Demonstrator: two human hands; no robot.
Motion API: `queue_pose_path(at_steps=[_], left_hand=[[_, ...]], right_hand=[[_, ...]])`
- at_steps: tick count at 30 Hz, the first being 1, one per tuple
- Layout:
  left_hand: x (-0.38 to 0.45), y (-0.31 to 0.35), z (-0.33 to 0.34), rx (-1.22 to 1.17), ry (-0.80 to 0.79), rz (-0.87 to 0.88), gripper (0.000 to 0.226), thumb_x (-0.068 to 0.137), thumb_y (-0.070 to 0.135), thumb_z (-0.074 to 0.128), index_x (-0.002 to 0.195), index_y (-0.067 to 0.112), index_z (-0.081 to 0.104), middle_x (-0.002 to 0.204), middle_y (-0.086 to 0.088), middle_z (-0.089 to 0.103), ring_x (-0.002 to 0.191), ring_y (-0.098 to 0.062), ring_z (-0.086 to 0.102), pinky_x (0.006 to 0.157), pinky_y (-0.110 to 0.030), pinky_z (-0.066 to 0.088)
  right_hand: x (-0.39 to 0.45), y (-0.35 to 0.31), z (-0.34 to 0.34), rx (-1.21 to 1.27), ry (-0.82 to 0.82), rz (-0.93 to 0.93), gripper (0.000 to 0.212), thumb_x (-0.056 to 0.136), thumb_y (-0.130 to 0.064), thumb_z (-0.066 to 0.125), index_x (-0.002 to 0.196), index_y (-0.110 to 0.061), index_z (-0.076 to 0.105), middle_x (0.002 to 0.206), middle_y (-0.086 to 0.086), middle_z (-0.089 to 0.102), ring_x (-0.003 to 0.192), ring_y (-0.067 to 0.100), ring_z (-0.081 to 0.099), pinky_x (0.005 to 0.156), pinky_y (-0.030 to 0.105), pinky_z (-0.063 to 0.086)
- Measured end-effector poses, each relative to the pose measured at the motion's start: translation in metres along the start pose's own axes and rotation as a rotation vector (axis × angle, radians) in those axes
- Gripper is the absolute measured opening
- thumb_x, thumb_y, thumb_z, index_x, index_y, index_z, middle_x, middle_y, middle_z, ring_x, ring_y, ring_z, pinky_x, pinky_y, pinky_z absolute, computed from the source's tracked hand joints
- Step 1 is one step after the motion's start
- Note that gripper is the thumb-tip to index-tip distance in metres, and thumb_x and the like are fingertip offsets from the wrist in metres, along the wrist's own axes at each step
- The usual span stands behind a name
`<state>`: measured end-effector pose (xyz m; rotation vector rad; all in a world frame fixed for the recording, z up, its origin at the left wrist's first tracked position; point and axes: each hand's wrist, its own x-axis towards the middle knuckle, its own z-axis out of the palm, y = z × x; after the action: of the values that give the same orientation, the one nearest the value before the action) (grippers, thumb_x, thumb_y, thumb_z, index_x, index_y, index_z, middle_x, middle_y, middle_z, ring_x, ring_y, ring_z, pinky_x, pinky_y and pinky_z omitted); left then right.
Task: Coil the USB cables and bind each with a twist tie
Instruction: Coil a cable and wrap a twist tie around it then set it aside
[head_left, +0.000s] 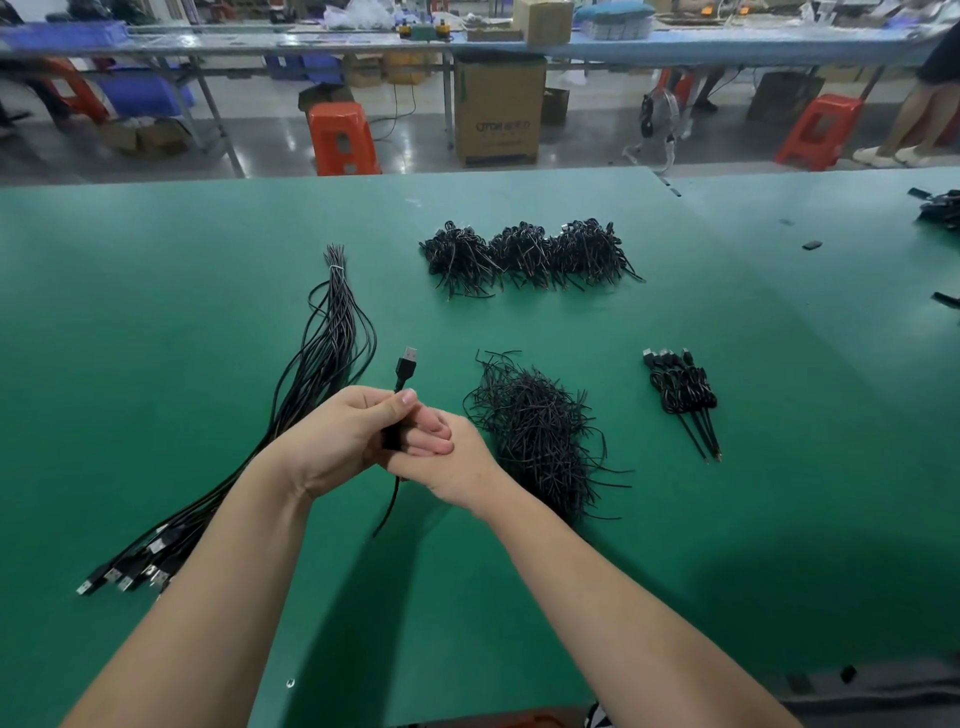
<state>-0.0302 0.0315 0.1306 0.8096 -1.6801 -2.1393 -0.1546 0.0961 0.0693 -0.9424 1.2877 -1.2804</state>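
Above the green table, my left hand grips a coiled black USB cable. Its plug sticks up past my thumb and a loose tail hangs below. My right hand meets the left at the coil, with its fingers curled against the wound part. A bundle of uncoiled USB cables lies to the left, plugs toward me. Just right of my hands sits a heap of black twist ties. A few bound coils lie further right.
Three heaps of bound cables sit in a row at the far middle of the table. More cable parts lie at the right edge. Beyond the table stand orange stools, a cardboard box and other workbenches.
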Motion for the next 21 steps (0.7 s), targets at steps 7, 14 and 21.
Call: queue_pose_path(at_steps=[7, 14, 21], left_hand=[[0.0, -0.002, -0.006, 0.13, 0.035, 0.001, 0.04, 0.096, 0.026, 0.051, 0.094, -0.01, 0.069, 0.105, -0.025, 0.072, 0.102, -0.03, 0.071, 0.085, -0.029, 0.057], [0.008, -0.011, 0.01, 0.893, 0.552, 0.103, 0.043, 0.103, 0.033, 0.048, 0.072, 0.016, 0.072, 0.067, -0.005, 0.05, 0.053, -0.018, 0.044, 0.049, -0.025, 0.03], [0.008, -0.007, 0.007, 1.155, 0.537, 0.171, 0.029, 0.1, 0.039, 0.05, 0.099, 0.016, 0.068, 0.1, 0.011, 0.07, 0.098, -0.019, 0.066, 0.076, -0.015, 0.042]], right_hand=[[-0.013, -0.004, -0.02, -0.442, 0.102, -0.115, 0.017, 0.07, -0.028, 0.07, 0.077, -0.032, 0.055, 0.066, -0.01, 0.061, 0.058, 0.005, 0.051, 0.058, 0.027, 0.049], [-0.011, -0.007, -0.016, -0.744, 0.095, -0.203, 0.019, 0.098, -0.029, 0.052, 0.114, -0.022, 0.047, 0.097, -0.001, 0.055, 0.083, 0.024, 0.053, 0.072, 0.041, 0.044], [-0.011, -0.005, -0.011, -0.877, 0.036, -0.179, 0.023, 0.106, -0.028, 0.031, 0.118, -0.012, 0.045, 0.098, 0.007, 0.056, 0.084, 0.028, 0.052, 0.071, 0.039, 0.037]])
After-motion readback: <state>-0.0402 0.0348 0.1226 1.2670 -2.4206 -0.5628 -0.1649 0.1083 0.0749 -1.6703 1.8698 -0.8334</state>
